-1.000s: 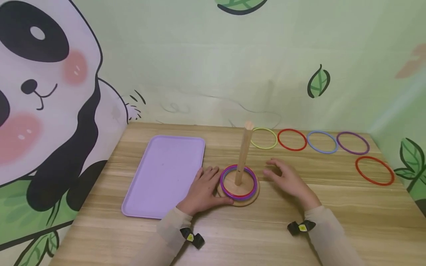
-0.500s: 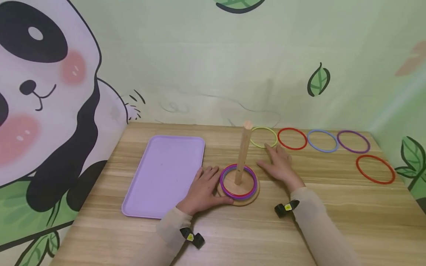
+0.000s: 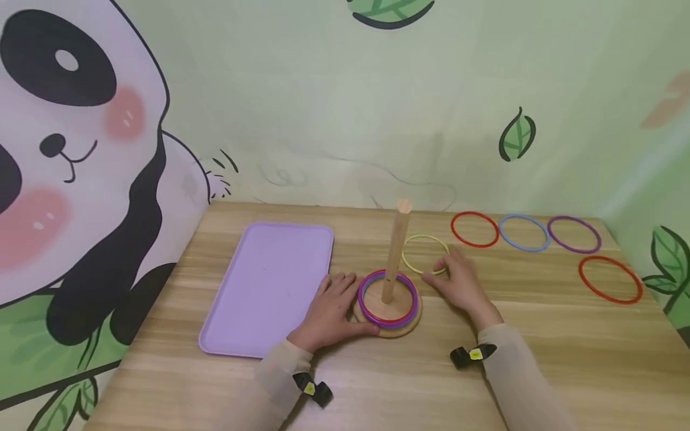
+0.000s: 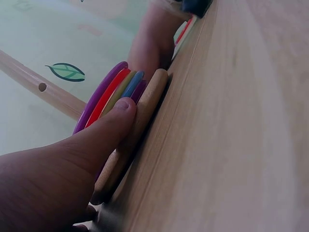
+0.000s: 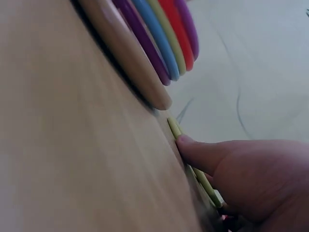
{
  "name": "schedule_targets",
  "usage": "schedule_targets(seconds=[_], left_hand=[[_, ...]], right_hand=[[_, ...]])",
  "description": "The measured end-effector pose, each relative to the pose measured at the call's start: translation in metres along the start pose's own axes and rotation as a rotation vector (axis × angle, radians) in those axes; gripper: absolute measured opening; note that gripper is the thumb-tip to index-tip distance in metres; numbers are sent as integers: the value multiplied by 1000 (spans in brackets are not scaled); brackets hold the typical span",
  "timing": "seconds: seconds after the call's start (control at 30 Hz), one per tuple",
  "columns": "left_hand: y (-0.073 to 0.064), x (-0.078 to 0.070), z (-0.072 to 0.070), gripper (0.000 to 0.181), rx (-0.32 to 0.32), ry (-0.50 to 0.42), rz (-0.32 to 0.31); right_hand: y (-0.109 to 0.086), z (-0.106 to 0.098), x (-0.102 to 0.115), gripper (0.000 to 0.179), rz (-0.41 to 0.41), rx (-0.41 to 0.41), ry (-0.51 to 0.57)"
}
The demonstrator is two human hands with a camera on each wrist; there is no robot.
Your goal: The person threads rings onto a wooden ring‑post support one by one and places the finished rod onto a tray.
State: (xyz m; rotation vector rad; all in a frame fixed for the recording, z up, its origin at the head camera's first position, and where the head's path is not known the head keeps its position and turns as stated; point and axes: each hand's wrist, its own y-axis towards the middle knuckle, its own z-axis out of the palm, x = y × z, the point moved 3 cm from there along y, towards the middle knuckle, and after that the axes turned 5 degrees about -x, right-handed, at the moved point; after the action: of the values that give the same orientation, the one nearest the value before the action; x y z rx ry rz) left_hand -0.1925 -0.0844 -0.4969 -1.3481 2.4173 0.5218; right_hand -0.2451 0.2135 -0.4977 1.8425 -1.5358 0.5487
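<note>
The right hand (image 3: 462, 284) is pinching the yellow ring (image 3: 424, 235) in its grip. The left hand (image 3: 333, 314), grip spread, fingers extended, is resting its thumb against the stand (image 3: 396, 257)

Pinches a thin yellow-green ring (image 3: 424, 235) in the right hand (image 3: 462, 281). Touches with the left hand (image 3: 331, 317) a round wooden base (image 3: 398, 332) with purple and red rings (image 3: 415, 302) around its upright wooden peg (image 3: 396, 254). Has thin red, blue and purple rings (image 3: 517, 215) beyond the right hand, and a rectangular lilac tray (image 3: 264, 281) left of the left hand.
</note>
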Motion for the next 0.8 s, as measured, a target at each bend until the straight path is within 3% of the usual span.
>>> schedule_targets(seconds=[0.37, 0.67, 0.8], left_hand=[[-1, 0, 3, 112, -15, 5, -2], [1, -2, 5, 112, -9, 1, 7], [0, -1, 3, 111, -17, 5, 3]], right_hand=[[-15, -2, -3, 30, -14, -68, 57], [-18, -6, -2, 27, -71, -79, -12], [-15, -5, 0, 26, -74, -119, 52]])
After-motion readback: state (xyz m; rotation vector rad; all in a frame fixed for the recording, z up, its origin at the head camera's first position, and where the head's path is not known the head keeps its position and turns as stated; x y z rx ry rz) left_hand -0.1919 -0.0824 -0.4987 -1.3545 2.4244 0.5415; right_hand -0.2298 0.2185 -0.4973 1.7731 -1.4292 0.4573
